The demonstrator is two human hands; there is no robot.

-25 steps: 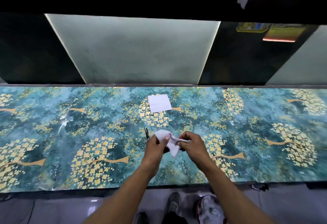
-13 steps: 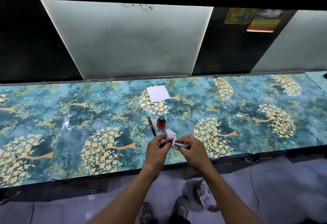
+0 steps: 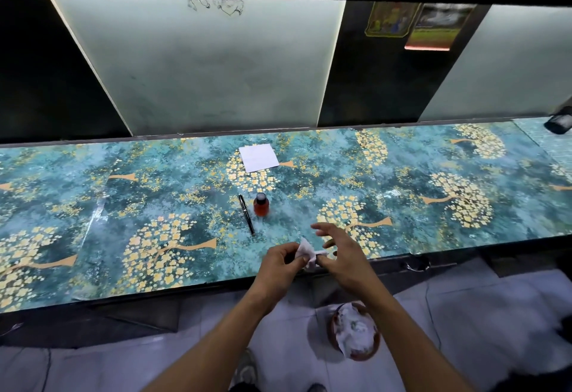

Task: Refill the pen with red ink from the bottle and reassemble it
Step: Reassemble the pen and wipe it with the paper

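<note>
Rt hand (image 3: 342, 257) fingers now spread; tissue (image 3: 306, 252) in lt hand (image 3: 280, 263).

My teal table covering (image 3: 93, 206) has gold blossom trees; my bottle (image 3: 261, 205) holds red ink, beside my black pen (image 3: 246, 214).

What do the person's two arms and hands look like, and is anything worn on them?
Both forearms are bare; no sleeves show in the view. The left hand and right hand wear no gloves. No ring, watch or bracelet is visible on either.
</note>
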